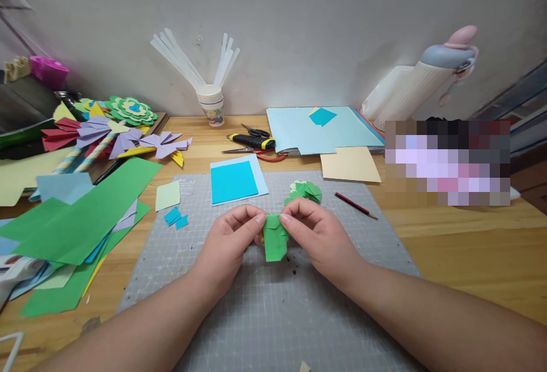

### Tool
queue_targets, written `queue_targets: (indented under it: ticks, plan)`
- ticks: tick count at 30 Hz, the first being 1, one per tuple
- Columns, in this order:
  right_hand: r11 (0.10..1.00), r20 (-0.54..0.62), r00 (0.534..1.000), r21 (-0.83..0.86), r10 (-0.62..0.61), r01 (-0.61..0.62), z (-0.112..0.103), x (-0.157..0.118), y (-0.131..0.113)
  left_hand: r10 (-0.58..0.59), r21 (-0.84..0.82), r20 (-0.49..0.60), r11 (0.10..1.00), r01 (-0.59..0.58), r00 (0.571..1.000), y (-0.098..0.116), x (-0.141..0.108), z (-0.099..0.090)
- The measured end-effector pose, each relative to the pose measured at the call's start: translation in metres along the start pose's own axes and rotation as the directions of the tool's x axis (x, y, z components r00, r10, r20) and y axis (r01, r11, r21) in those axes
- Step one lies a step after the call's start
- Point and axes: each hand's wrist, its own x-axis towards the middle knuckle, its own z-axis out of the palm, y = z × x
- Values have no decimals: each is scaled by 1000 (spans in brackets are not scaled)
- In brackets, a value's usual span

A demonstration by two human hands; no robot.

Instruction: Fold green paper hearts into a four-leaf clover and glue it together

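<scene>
A small folded piece of green paper (pixel 276 242) is held up over the grey cutting mat (pixel 290 315). My left hand (pixel 235 238) pinches its upper left corner between thumb and index finger. At the upper right corner, my right hand (pixel 318 232) grips it the same way, so both hands are closed on the one piece. Creases run across its top part. Just beyond my right hand lies a small pile of green paper cut-outs (pixel 305 191). Past my left hand rest a bright blue square sheet (pixel 234 182) and a paler blue sheet under it.
Left: green paper strips (pixel 89 212), paper flowers (pixel 130 111), small blue pieces (pixel 173 216). Back: a cup of white sticks (pixel 211 105), scissors (pixel 255 131), a yellow-black cutter (pixel 252 141), a light blue folder (pixel 307 133). Right: a pencil (pixel 356 205) and a blurred-out patch.
</scene>
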Motion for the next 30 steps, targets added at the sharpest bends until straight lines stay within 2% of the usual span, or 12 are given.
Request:
queue_targets:
  ticks: [7, 13, 18, 23, 30]
  plan:
    - [996, 27, 999, -83, -24, 26, 1, -2, -2, 60, 131, -23, 990, -57, 998, 3, -2, 4]
    - [983, 60, 996, -171, -58, 68, 1, -3, -5, 106, 219, 1, 970, -103, 994, 2, -3, 5]
    - [974, 20, 996, -212, -83, 85, 1, -3, -7, 116, 234, -10, 966, -110, 993, 2, -4, 5]
    - [984, -11, 998, -172, -55, 52, 2, -3, -6, 92, 258, -71, 964, -71, 993, 4, -4, 5]
    - [999, -11, 1000, -32, 9, -10, 0, -2, 2, 62, 215, -36, 975, -53, 997, 4, -3, 5]
